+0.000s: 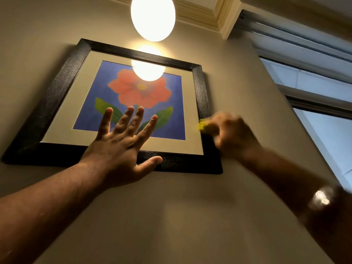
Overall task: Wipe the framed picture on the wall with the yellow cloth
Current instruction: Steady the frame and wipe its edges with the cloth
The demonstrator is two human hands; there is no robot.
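Seen from below, a framed picture [122, 103] of a red flower on a blue ground hangs on a beige wall [171, 216], its black frame whole in view but for the stretch of lower rail covered by the left hand [122, 147]. That hand lies flat and released, fingers spread over the glass and mat, thumb resting on the bottom rail. The right hand [231, 135] is blurred at the frame's lower right corner, clenched around the yellow cloth [202, 125]; only a small bright scrap of cloth shows past the knuckles, against the right rail, and how much more is bunched inside cannot be made out. A shiny watch [322, 198] on the right wrist is smeared to a glint, and both forearms are cut off by the picture's edges. A glowing oval lamp [153, 16] hangs overhead, clipped at the top, and its reflection hides part of the flower's upper petals. Bare wall lies open below and left of the frame; on the right the wall ends at a window [323, 103], near the frame's right edge.
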